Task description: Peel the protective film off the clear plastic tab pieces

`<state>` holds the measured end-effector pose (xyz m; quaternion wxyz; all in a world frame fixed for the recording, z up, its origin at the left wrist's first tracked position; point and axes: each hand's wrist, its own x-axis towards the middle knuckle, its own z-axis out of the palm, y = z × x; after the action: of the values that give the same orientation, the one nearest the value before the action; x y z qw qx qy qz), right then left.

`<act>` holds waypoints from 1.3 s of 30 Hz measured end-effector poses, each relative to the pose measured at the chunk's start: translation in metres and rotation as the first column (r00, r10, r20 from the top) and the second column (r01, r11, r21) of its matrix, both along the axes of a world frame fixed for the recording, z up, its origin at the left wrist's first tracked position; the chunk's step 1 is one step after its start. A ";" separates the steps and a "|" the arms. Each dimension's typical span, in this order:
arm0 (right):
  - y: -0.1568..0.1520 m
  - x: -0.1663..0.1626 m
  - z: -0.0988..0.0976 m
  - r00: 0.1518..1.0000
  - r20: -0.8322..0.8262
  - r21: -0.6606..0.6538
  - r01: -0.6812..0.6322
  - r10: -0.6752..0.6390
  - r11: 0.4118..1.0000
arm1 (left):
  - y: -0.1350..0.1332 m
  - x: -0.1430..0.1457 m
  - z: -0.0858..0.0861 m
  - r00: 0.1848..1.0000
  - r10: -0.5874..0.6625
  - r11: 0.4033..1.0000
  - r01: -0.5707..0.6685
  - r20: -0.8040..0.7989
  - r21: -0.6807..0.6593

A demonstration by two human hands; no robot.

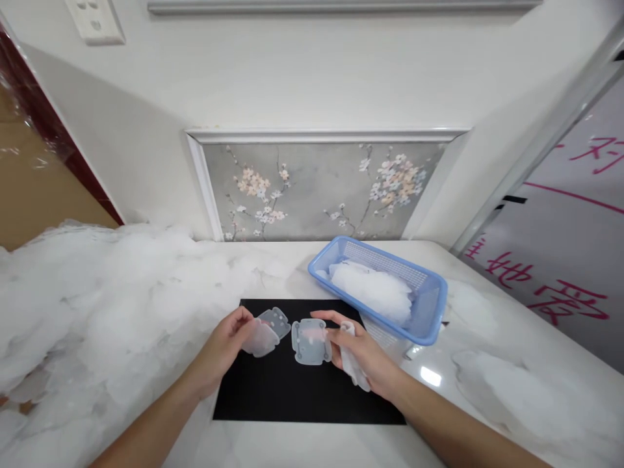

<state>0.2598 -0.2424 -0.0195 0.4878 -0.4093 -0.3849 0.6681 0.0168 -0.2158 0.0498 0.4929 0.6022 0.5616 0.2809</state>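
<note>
I've got the left hand [229, 344] closed in a pinch, thumb and fingers on the left edge of one translucent piece [260, 339]; a second piece [277, 321] peeks out behind it, and I can't tell whether that's gripped too. Over on the right, the right hand [361, 351] holds a clear square piece [311, 343] by its right side, its body jutting leftward past my fingertips, while a white bundle [354, 364] sits tucked against the palm, all above the black mat [302, 396].
</note>
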 end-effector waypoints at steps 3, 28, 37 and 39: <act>0.000 0.000 0.001 1.000 0.007 0.006 0.002 -0.002 1.000 | 0.000 0.001 -0.006 0.965 0.055 0.976 0.002 0.255 -0.218; -0.024 -0.016 -0.008 0.594 0.663 0.735 -0.400 -0.456 0.548 | -0.010 0.014 -0.013 0.766 0.037 0.860 0.303 0.642 -0.411; -0.020 -0.022 -0.006 0.875 0.454 0.416 -0.041 -0.168 0.908 | -0.014 0.018 -0.023 0.981 -0.153 0.988 0.151 0.119 0.027; -0.014 -0.022 -0.005 0.951 0.298 0.200 0.016 -0.077 0.980 | -0.008 0.012 -0.031 0.963 -0.168 0.929 0.226 -0.212 0.292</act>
<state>0.2379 -0.2568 -0.0241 0.4761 -0.4664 -0.5095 0.5443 0.0290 -0.2235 0.0193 0.3630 0.7496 0.4894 0.2586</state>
